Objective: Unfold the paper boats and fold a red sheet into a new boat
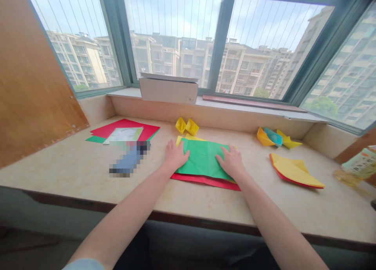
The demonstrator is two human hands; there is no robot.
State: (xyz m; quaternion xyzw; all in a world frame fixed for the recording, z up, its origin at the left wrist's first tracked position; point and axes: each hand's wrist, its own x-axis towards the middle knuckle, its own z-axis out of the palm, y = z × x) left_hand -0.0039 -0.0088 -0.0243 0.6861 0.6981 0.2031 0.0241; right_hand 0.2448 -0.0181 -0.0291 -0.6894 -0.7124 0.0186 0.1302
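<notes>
A creased green sheet of paper (202, 158) lies flat in front of me, on top of a red sheet (207, 180) whose near edge sticks out. Yellow paper (194, 137) peeks out at the far side. My left hand (176, 156) rests on the green sheet's left edge with its fingers apart. On the right edge lies my right hand (230, 160), fingers also spread. Neither hand grips anything. Just beyond the papers stand two small yellow folded paper shapes (187, 126).
At the left lie red sheets (125, 125) with a clear packet (125, 135) on them, near a blurred-out object (129, 160). Folded paper boats (274, 137) and a stack of yellow and red paper (295, 171) lie right, beside a bottle (360, 166). A white box (168, 89) sits on the sill.
</notes>
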